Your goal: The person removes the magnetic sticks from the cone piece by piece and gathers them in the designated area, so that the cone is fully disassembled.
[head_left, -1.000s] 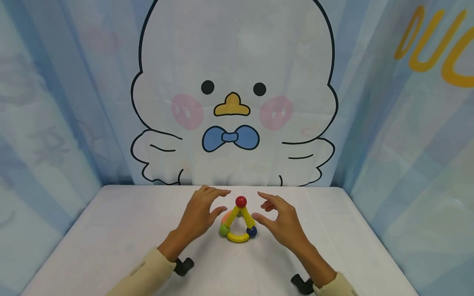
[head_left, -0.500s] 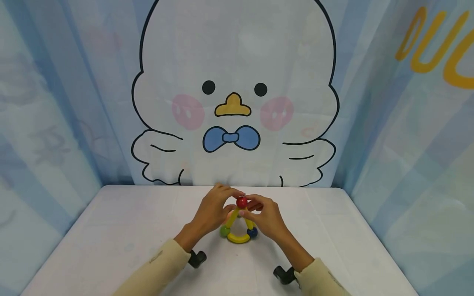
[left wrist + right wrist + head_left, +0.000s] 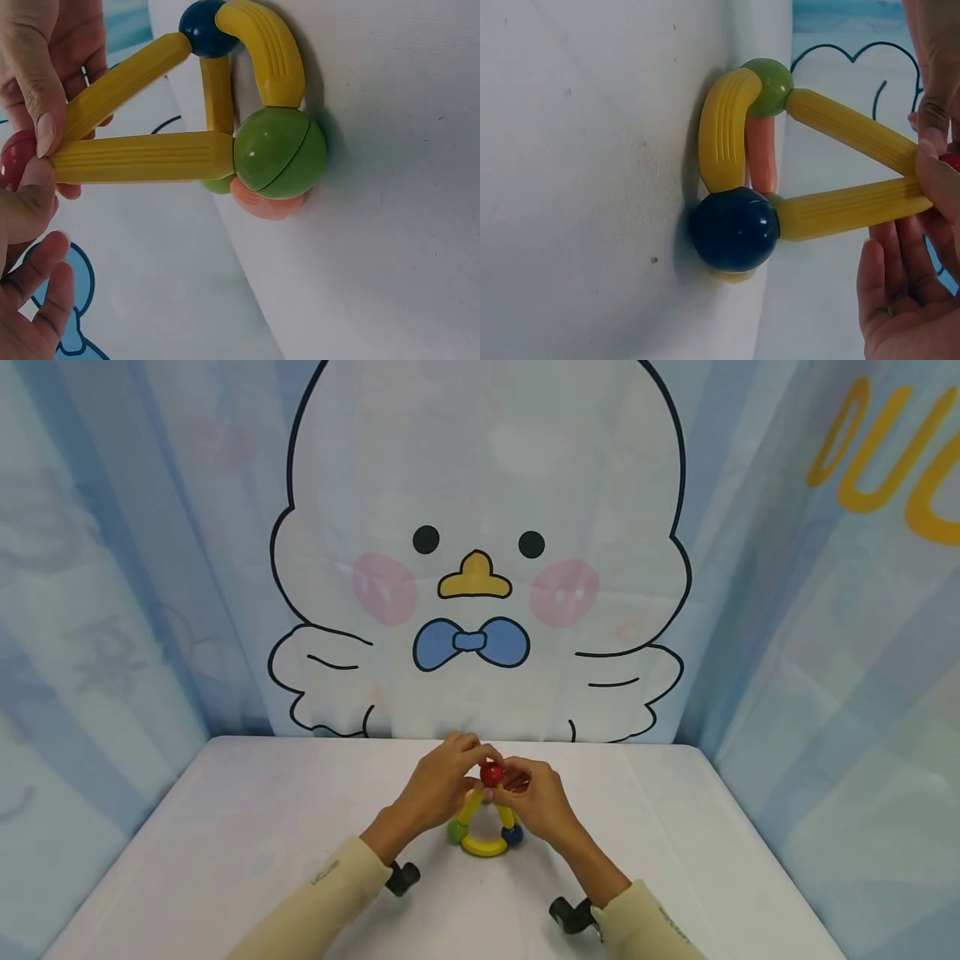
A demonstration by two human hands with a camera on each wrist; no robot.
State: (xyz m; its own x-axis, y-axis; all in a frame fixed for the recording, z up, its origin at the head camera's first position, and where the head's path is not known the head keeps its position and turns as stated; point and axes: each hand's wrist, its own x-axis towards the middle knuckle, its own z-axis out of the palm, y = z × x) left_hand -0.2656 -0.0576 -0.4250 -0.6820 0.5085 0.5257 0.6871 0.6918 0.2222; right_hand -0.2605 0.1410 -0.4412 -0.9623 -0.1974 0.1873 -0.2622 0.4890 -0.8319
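Note:
A small pyramid of magnetic building sticks and balls stands on the white table. Its top is a red ball [image 3: 492, 774], where straight yellow sticks [image 3: 142, 157] meet. At the base, a curved yellow stick [image 3: 483, 847] joins a green ball [image 3: 281, 154] to a dark blue ball [image 3: 733, 229]. Behind it shows a salmon-coloured piece [image 3: 761, 154]. My left hand [image 3: 442, 785] pinches the red ball from the left, thumb at a yellow stick's end. From the right, my right hand [image 3: 543, 802] pinches the same joint, its thumb just under the ball. Fingers partly hide the red ball in both wrist views.
The white table [image 3: 300, 827] reaches back to a fabric wall [image 3: 480, 468] printed with a cartoon duck. Patterned blue curtains [image 3: 97, 610] hang at both sides. A black wrist camera [image 3: 403, 878] projects under the left sleeve, another black camera [image 3: 570, 916] under the right.
Both hands came inward from either side of the pyramid and took hold at the red ball on top. Over the last half second they have shifted only slightly. The pyramid's base stays put.

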